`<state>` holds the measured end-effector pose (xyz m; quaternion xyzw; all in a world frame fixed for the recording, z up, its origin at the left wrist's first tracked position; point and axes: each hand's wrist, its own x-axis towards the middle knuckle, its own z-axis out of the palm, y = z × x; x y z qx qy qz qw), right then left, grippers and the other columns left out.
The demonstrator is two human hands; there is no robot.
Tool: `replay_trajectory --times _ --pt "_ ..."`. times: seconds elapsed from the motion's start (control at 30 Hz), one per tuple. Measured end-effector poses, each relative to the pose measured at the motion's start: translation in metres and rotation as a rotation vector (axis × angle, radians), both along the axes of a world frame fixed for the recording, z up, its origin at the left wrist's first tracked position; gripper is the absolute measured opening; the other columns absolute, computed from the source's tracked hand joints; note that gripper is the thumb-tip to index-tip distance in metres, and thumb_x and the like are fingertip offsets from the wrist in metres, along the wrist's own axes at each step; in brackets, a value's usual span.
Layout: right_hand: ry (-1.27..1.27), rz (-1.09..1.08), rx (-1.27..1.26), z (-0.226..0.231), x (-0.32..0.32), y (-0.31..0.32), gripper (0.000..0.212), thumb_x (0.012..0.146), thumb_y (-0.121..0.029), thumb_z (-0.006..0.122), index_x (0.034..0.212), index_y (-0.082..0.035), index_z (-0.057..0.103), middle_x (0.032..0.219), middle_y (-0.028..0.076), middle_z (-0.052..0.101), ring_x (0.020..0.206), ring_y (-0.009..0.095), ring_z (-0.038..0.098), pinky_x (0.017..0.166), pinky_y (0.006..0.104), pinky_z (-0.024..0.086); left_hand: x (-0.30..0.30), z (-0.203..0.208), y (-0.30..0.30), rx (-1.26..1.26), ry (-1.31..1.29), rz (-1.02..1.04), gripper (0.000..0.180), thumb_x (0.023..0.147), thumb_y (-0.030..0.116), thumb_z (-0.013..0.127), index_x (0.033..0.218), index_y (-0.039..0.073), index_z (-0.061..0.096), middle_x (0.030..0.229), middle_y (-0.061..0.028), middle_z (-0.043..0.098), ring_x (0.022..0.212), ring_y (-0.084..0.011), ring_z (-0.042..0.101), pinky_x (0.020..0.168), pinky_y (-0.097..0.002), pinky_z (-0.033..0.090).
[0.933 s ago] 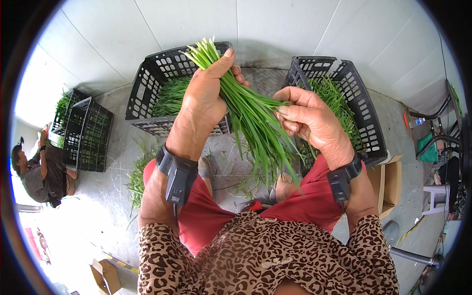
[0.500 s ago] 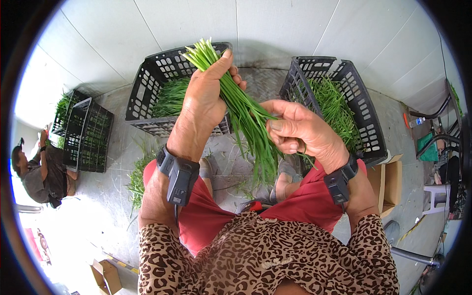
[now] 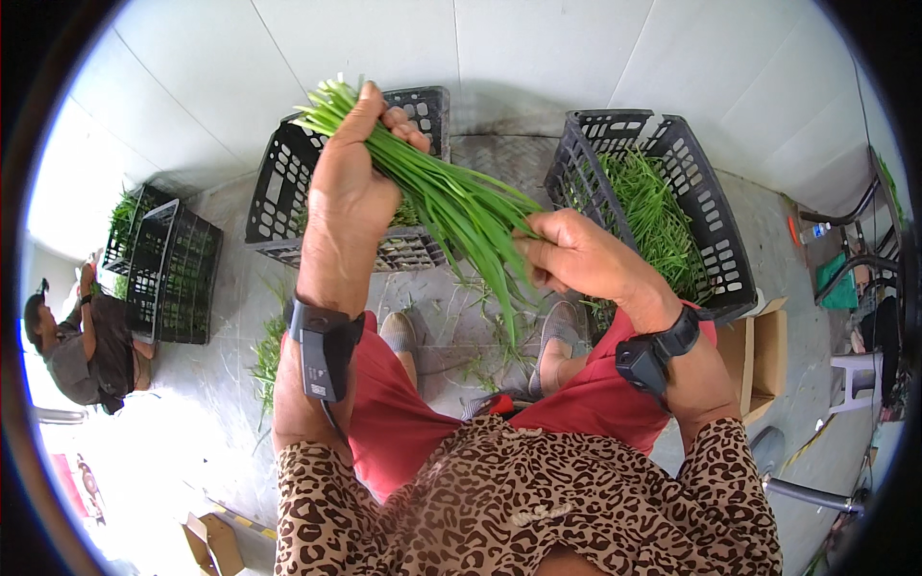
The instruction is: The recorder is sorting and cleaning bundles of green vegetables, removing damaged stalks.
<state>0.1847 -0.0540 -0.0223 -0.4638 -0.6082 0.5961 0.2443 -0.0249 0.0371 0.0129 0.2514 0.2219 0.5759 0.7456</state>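
Note:
My left hand (image 3: 355, 163) is wrapped round the pale cut ends of a bunch of garlic chives (image 3: 451, 197), held slantwise over the left black crate (image 3: 279, 182). The green leaves fan out down and to the right. At the leaf side, the fingers of my right hand (image 3: 581, 252) are pinched together on some blade tips; exactly what lies between them is partly hidden. Behind my left wrist, the left crate holds more greens, mostly covered by my hand and the bunch. The right black crate (image 3: 706, 240) contains a heap of loose green blades (image 3: 648, 211).
Loose blades (image 3: 269, 360) lie on the grey floor beside my left leg, with scraps between my shoes. A cardboard box (image 3: 764, 360) stands at the right. Far left, another person (image 3: 82, 336) sits by black crates (image 3: 182, 274) of greens. A white stool (image 3: 855, 374) is far right.
My left hand has swung left with the bunch, tilting it flatter. My right hand stays nearly in place, its fingers closed closer together at the leaves.

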Motion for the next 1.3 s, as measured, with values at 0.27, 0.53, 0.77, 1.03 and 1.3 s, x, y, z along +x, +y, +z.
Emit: replay_trajectory --times 0.27,0.53,0.77,1.03,1.3 --pt "0.033 -0.405 0.213 0.003 0.030 0.015 0.020 0.093 -0.014 0.045 0.100 0.001 0.056 0.067 0.003 0.058 0.051 0.008 0.050 0.047 0.0229 0.041 -0.026 0.004 0.009 0.088 -0.136 -0.010 0.019 0.093 0.020 0.054 0.083 0.006 0.047 0.074 -0.0027 0.044 0.067 -0.0133 0.043 0.067 -0.0280 0.044" --pt "0.228 -0.625 0.463 0.002 0.040 0.021 0.020 0.090 -0.006 0.049 0.109 0.001 0.054 0.100 0.006 0.059 0.080 0.012 0.059 0.071 0.0247 0.043 -0.030 0.002 0.011 0.033 -0.161 -0.076 0.021 0.093 0.023 0.054 0.081 0.008 0.047 0.073 -0.0021 0.045 0.066 -0.0137 0.043 0.067 -0.0300 0.043" --pt "0.278 -0.652 0.441 0.007 0.038 0.017 0.023 0.090 -0.020 0.057 0.105 -0.003 0.058 0.099 0.003 0.059 0.087 0.012 0.057 0.076 0.0252 0.041 -0.019 0.000 0.007 0.038 -0.082 -0.079 0.019 0.092 0.023 0.055 0.081 0.009 0.048 0.074 -0.0016 0.045 0.066 -0.0138 0.045 0.067 -0.0300 0.044" --pt "0.455 -0.624 0.404 0.007 0.044 0.018 0.027 0.093 -0.029 0.053 0.102 -0.004 0.059 0.096 0.005 0.063 0.081 0.012 0.058 0.070 0.0243 0.041 -0.012 -0.004 0.004 0.084 -0.082 -0.130 0.014 0.094 0.019 0.051 0.088 0.007 0.051 0.079 -0.0019 0.045 0.069 -0.0127 0.044 0.069 -0.0284 0.044" --pt "0.670 -0.608 0.356 0.007 0.054 0.020 0.032 0.094 -0.032 0.051 0.101 -0.002 0.058 0.089 0.007 0.064 0.073 0.012 0.057 0.066 0.0256 0.043 -0.009 -0.005 0.003 0.070 -0.083 -0.120 0.014 0.094 0.019 0.051 0.088 0.007 0.051 0.078 -0.0015 0.043 0.069 -0.0123 0.043 0.068 -0.0280 0.043"
